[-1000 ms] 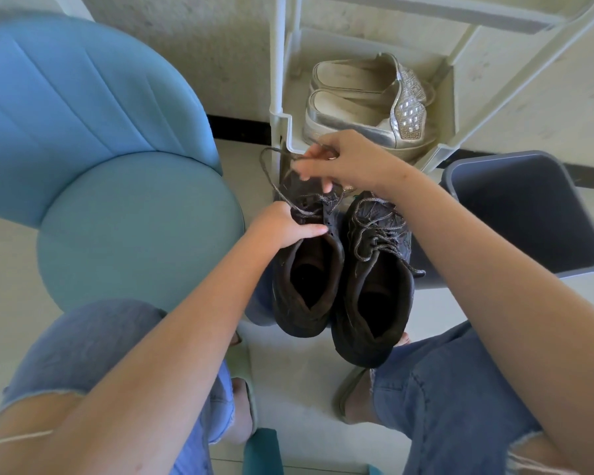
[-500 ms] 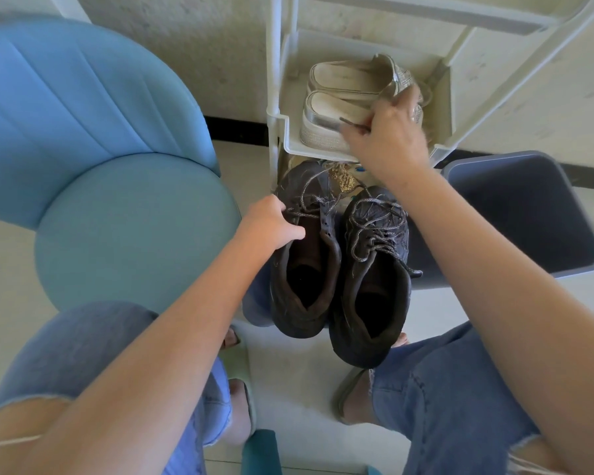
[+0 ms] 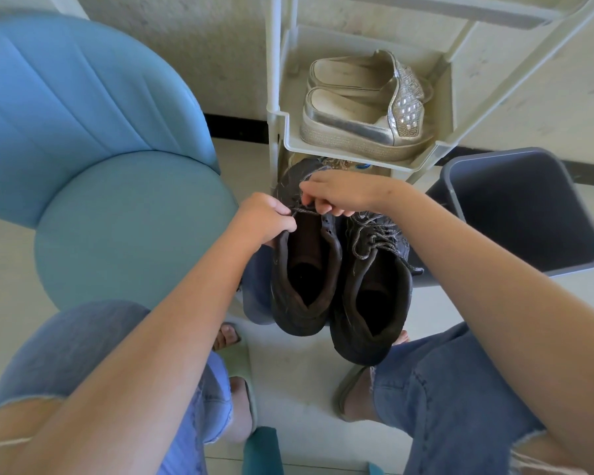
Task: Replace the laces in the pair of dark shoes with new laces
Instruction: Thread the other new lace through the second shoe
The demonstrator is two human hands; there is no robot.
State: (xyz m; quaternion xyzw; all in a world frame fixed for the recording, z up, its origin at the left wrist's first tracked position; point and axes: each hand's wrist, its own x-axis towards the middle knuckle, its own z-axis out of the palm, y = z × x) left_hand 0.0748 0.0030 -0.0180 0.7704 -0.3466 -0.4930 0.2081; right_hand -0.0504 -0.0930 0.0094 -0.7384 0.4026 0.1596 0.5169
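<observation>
- The dark shoes stood side by side between the person's knees, with the heels toward the person and the toes under the rack [image 3: 422, 159]. What they rested on was not clear.
- The shoe on the chair side [image 3: 302, 269] had empty upper holes and a wide open mouth. A short piece of old lace [image 3: 306, 211] was stretched across it near the tongue, so this lace seemed to be partly pulled out, not fully.
- The left hand [image 3: 264, 219] had curled fingers and pinched this piece at the edge of the shoe. The right hand [image 3: 340, 195], also with curled fingers, gripped the other part of it.
- The shoe on the bin side [image 3: 374, 296] was laced to the top with its grey lace [image 3: 374, 234], and no hand touched it.
- No new laces were visible. In my judgement the task was at an early stage: one old lace was being removed, and the second old lace and both new laces remained.
- Around were a blue chair [image 3: 100, 149], silver shoes [image 3: 357, 108] on the rack, and a grey bin [image 3: 522, 207].
</observation>
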